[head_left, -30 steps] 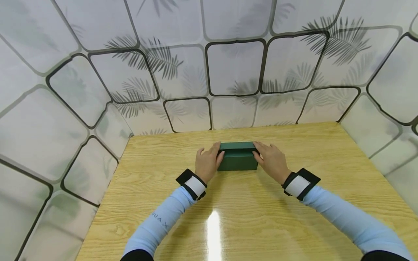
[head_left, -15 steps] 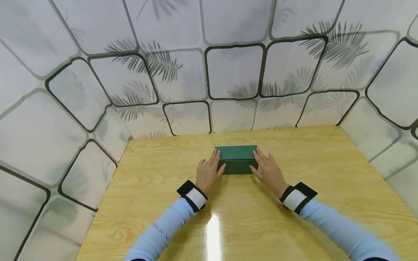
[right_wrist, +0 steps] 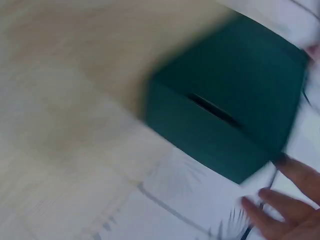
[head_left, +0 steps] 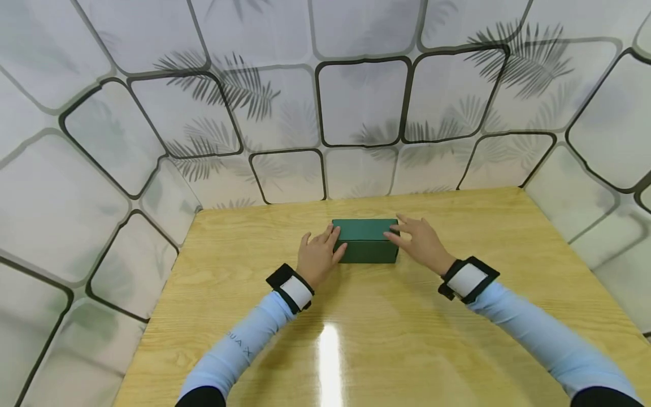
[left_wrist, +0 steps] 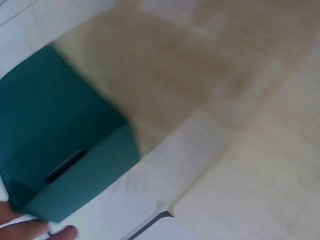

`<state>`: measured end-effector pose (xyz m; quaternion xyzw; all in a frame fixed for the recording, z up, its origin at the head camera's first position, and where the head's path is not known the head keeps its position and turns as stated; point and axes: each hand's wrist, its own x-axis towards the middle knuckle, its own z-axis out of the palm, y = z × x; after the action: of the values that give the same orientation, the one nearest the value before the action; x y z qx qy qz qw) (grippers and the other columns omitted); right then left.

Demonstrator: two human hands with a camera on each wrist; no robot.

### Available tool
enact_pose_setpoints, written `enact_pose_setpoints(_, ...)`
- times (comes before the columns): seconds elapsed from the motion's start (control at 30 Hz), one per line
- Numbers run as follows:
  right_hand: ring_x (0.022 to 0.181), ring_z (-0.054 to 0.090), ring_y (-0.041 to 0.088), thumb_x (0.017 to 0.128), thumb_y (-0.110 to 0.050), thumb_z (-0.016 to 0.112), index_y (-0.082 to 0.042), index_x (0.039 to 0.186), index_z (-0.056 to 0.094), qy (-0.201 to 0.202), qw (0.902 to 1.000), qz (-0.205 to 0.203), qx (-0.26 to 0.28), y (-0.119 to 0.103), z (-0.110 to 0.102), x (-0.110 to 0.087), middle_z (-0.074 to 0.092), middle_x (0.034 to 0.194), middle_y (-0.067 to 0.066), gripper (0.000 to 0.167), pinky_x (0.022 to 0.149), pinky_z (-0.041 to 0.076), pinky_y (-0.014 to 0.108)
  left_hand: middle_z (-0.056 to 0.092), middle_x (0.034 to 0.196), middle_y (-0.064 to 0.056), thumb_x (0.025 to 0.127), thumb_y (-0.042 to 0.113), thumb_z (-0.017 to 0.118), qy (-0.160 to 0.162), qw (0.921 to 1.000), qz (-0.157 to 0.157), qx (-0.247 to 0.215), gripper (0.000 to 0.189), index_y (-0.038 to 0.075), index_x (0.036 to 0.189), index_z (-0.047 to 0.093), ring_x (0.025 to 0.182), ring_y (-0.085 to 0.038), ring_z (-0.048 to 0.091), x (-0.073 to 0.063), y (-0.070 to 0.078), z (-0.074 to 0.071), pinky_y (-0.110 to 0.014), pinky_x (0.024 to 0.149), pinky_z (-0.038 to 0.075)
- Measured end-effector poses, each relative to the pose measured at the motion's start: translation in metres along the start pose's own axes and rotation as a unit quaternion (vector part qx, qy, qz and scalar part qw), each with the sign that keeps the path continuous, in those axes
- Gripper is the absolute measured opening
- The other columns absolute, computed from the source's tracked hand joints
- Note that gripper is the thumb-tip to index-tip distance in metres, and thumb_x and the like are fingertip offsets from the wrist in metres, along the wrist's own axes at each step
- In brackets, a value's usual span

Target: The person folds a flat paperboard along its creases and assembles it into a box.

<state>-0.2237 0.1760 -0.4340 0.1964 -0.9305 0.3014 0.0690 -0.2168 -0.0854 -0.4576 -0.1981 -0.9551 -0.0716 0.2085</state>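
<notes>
A green rectangular box (head_left: pixel 367 252) lies on the wooden table with its lid down. At its left end my left hand (head_left: pixel 316 260) touches it with extended fingers, the thumb near the front face. My right hand (head_left: pixel 425 246) hovers at the right end, fingers spread, over the corner; whether the fingertips still touch is hard to tell. Both wrist views catch the box from its ends, blurred in the right one; a dark slot (left_wrist: pixel 66 166) runs along an edge of it. The box's inside is hidden.
The wooden table (head_left: pixel 407 350) stretches toward me, with a bright light reflection on it. Patterned pale curtain walls (head_left: pixel 361 102) with leaf prints stand behind and at both sides of the table.
The raised lid flap has come down flat on the box, under both hands. Since then my right hand has lifted slightly off the right end, while my left hand stays at the left end.
</notes>
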Motion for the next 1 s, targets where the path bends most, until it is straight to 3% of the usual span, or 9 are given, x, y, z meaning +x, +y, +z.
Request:
enact_pose_setpoints(0.07, 0.132, 0.041, 0.046, 0.099, -0.041, 0.053, -0.001, 0.146, 0.041, -0.050, 0.9859, 0.095, 0.128, 0.000, -0.015, 0.014, 0.033, 0.152, 0.026, 0.063, 0.108, 0.028, 0.064, 0.048, 0.145, -0.014, 0.100, 0.044, 0.047, -0.065, 0.9924, -0.050, -0.092, 0.060, 0.007, 0.147, 0.042, 0.079, -0.029, 0.070, 0.011, -0.006, -0.009, -0.046, 0.079, 0.053)
enact_pose_setpoints(0.13, 0.139, 0.027, 0.050, 0.100, -0.047, 0.045, -0.005, 0.154, 0.020, -0.092, 0.9440, 0.178, 0.262, 0.003, -0.028, 0.027, 0.017, 0.157, 0.027, 0.073, 0.110, 0.027, 0.062, 0.038, 0.150, -0.022, 0.102, 0.047, 0.039, -0.135, 0.9606, -0.119, -0.212, 0.070, 0.002, 0.153, 0.024, 0.089, -0.037, 0.068, 0.024, -0.012, -0.017, -0.048, 0.081, 0.053)
enact_pose_setpoints(0.27, 0.142, 0.004, 0.055, 0.100, -0.054, 0.034, -0.004, 0.152, -0.016, -0.186, 0.8135, 0.318, 0.450, 0.012, -0.040, 0.043, -0.012, 0.156, 0.031, 0.088, 0.115, 0.015, 0.061, 0.011, 0.160, -0.024, 0.101, 0.057, 0.028, -0.281, 0.8086, -0.257, -0.448, 0.082, 0.005, 0.155, -0.005, 0.126, -0.048, 0.047, 0.045, -0.024, -0.025, -0.053, 0.103, 0.041)
enact_pose_setpoints(0.33, 0.142, 0.001, 0.055, 0.100, -0.055, 0.032, -0.002, 0.148, -0.025, -0.227, 0.7671, 0.357, 0.482, 0.015, -0.039, 0.046, -0.017, 0.154, 0.034, 0.092, 0.117, 0.016, 0.056, 0.006, 0.160, -0.025, 0.100, 0.061, 0.025, -0.337, 0.7332, -0.300, -0.509, 0.082, 0.010, 0.156, -0.006, 0.133, -0.050, 0.038, 0.052, -0.029, -0.024, -0.055, 0.109, 0.035)
enact_pose_setpoints(0.4, 0.142, -0.001, 0.054, 0.100, -0.054, 0.030, 0.001, 0.145, -0.030, -0.263, 0.7377, 0.374, 0.497, 0.016, -0.036, 0.048, -0.021, 0.153, 0.034, 0.093, 0.117, 0.015, 0.054, 0.003, 0.159, -0.028, 0.099, 0.063, 0.024, -0.373, 0.6814, -0.323, -0.541, 0.081, 0.014, 0.157, -0.004, 0.134, -0.054, 0.035, 0.057, -0.031, -0.021, -0.056, 0.111, 0.032)
enact_pose_setpoints(0.43, 0.143, -0.002, 0.053, 0.101, -0.053, 0.029, 0.002, 0.145, -0.030, -0.277, 0.7281, 0.375, 0.502, 0.016, -0.034, 0.048, -0.022, 0.153, 0.034, 0.092, 0.118, 0.015, 0.053, 0.006, 0.158, -0.030, 0.099, 0.064, 0.024, -0.383, 0.6679, -0.329, -0.547, 0.080, 0.015, 0.157, -0.002, 0.133, -0.055, 0.034, 0.058, -0.032, -0.019, -0.057, 0.111, 0.032)
enact_pose_setpoints(0.53, 0.144, -0.004, 0.051, 0.102, -0.048, 0.028, 0.003, 0.145, -0.028, -0.306, 0.7071, 0.370, 0.519, 0.015, -0.027, 0.050, -0.023, 0.153, 0.033, 0.087, 0.118, 0.013, 0.051, 0.017, 0.153, -0.037, 0.098, 0.065, 0.024, -0.402, 0.6530, -0.335, -0.548, 0.082, 0.012, 0.157, 0.003, 0.134, -0.054, 0.034, 0.059, -0.032, -0.013, -0.056, 0.111, 0.031)
enact_pose_setpoints(0.7, 0.146, 0.003, 0.046, 0.105, -0.033, 0.033, 0.003, 0.150, -0.016, -0.302, 0.7035, 0.369, 0.527, 0.012, -0.018, 0.051, -0.013, 0.157, 0.030, 0.076, 0.117, 0.019, 0.052, 0.025, 0.151, -0.034, 0.100, 0.061, 0.025, -0.414, 0.6731, -0.316, -0.525, 0.081, 0.002, 0.154, 0.015, 0.134, -0.052, 0.036, 0.058, -0.029, -0.004, -0.054, 0.111, 0.033)
enact_pose_setpoints(1.0, 0.139, 0.031, 0.046, 0.100, -0.015, 0.052, 0.013, 0.149, 0.015, -0.218, 0.8449, 0.277, 0.402, 0.014, -0.002, 0.037, 0.024, 0.152, 0.034, 0.067, 0.112, 0.034, 0.048, 0.015, 0.160, -0.022, 0.104, 0.040, 0.040, -0.323, 0.7237, -0.245, -0.559, 0.071, 0.009, 0.157, 0.003, 0.143, -0.042, 0.027, 0.043, -0.027, 0.007, -0.052, 0.114, 0.028)
